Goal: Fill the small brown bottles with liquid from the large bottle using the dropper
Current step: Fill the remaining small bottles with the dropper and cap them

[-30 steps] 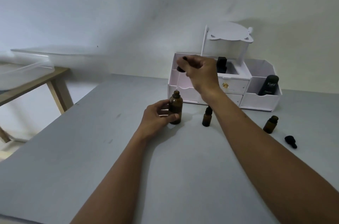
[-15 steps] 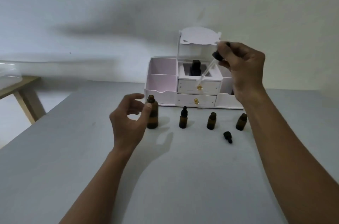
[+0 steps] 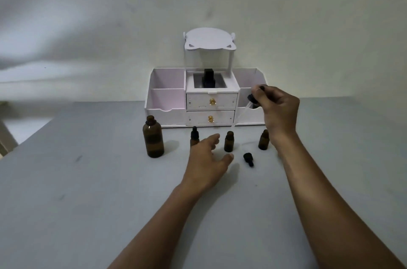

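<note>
One large brown bottle (image 3: 153, 136) is standing uncapped on the grey table (image 3: 88, 202), leading a row of three small ones: a capped small bottle (image 3: 194, 136), an open middle small bottle (image 3: 229, 142) and an open right small bottle (image 3: 263, 139). The right hand (image 3: 277, 110) is pinching the one dropper (image 3: 250, 99) by its black bulb, tip hanging just above the middle small bottle. The left hand (image 3: 209, 158) is hovering beside that bottle, fingers spread, holding nothing. One loose black cap (image 3: 248, 158) is lying in front; one white organiser (image 3: 167, 101) with two drawers is standing behind.

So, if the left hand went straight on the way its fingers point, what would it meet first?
Probably the open middle small bottle, standing just ahead of the left hand between forefinger and thumb; depth is hard to judge from one view.
</note>
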